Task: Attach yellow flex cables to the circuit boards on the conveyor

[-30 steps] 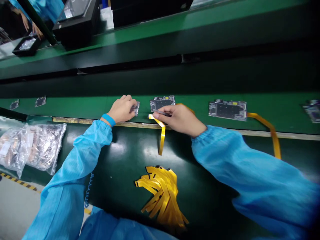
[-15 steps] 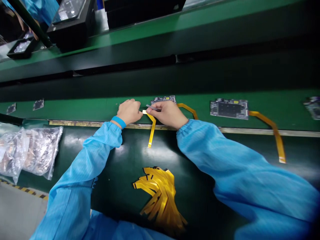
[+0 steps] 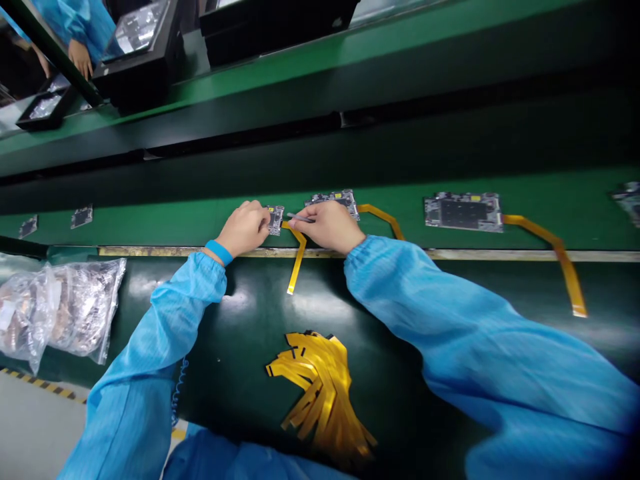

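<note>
My left hand (image 3: 244, 228), with a blue band at the wrist, is closed on the left part of a small circuit board (image 3: 275, 219); the fingers hide much of it. From the board's right edge an orange flat ribbon cable (image 3: 299, 257) bends down over the belt's edge. Pinched in my right hand (image 3: 334, 227) is a slim grey stick-like tool (image 3: 301, 218), its tip pointing left at the board near the cable's end. Just behind the right hand lies another board (image 3: 345, 198) with its own ribbon cable (image 3: 383, 217).
A pile of orange ribbon cables (image 3: 320, 380) lies on the dark green bench. Clear plastic bags (image 3: 83, 303) sit at left. More boards rest along the belt, one cabled board (image 3: 463, 211) at right. Black boxes (image 3: 145, 67) stand on the upper shelf, with a co-worker's hand (image 3: 80, 59) beyond.
My left hand has shifted slightly left and down, and the board in it now shows. The grey tool's tip has moved a little left. Boards on the belt appear slightly shifted right.
</note>
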Tool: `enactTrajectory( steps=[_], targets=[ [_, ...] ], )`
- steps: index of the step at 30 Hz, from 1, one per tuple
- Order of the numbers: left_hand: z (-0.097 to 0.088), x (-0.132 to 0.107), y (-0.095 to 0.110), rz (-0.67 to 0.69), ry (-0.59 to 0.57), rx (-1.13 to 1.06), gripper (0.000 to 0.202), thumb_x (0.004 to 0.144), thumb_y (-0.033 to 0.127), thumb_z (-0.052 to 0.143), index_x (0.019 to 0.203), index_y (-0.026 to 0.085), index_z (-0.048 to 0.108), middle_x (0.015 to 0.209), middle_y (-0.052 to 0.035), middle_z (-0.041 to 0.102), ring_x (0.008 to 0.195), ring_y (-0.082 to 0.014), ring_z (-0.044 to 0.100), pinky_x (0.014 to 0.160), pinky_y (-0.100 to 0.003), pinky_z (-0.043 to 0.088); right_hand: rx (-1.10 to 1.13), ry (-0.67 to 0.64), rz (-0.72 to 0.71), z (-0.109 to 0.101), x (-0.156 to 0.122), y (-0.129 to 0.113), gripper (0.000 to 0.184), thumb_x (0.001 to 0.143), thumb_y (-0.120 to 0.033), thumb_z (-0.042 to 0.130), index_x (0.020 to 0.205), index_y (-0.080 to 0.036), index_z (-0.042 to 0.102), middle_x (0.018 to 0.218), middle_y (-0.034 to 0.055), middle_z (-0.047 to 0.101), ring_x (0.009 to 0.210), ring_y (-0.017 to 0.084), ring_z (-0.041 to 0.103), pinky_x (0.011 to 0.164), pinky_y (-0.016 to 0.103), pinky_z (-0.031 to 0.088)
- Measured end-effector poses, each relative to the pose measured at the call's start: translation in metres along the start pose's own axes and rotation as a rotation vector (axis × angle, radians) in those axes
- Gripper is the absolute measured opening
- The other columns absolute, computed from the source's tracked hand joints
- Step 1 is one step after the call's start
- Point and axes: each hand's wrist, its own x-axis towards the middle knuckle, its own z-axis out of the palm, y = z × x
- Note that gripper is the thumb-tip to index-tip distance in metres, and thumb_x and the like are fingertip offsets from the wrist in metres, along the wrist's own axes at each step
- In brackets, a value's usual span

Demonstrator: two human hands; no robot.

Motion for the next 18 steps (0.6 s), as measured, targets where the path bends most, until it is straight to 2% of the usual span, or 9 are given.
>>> enactTrajectory(
  steps=[4,10,18],
  targets=[
    [0.000,-0.004,0.004,0.044,-0.008,0.043,0.025,0.094,0.011,0.051,0.103,0.016,0.073,0.111,-0.0127,0.069,0.107,-0.0286,0.061,0.095,-0.039,0.049,-0.003,-0.018,0.028,-0.002,0.000,0.004,0.016,0.082,-0.038,0.080,0.081,-0.022,0.083,0.083,0.0057,0.081,0.080,0.025,0.074,0.071,0.034,0.055],
    [0.006,-0.011,0.006,0.105,0.009,0.061,0.028,0.096,0.015,0.052,0.112,0.016,0.074,0.120,-0.0133,0.068,0.115,-0.0295,0.060,0.100,-0.042,0.049,-0.023,-0.048,-0.023,-0.008,0.004,0.011,0.021,0.083,-0.042,0.077,0.082,-0.022,0.084,0.080,0.0048,0.080,0.077,0.023,0.073,0.065,0.031,0.052],
    [0.012,-0.024,0.022,0.147,-0.026,0.130,0.040,0.103,0.032,0.055,0.138,0.017,0.067,0.144,-0.0159,0.060,0.130,-0.0320,0.054,0.107,-0.043,0.045,-0.090,-0.106,0.020,-0.018,0.007,0.009,0.018,0.084,-0.039,0.077,0.083,-0.023,0.084,0.077,0.0033,0.078,0.075,0.023,0.071,0.068,0.032,0.052]
  ],
)
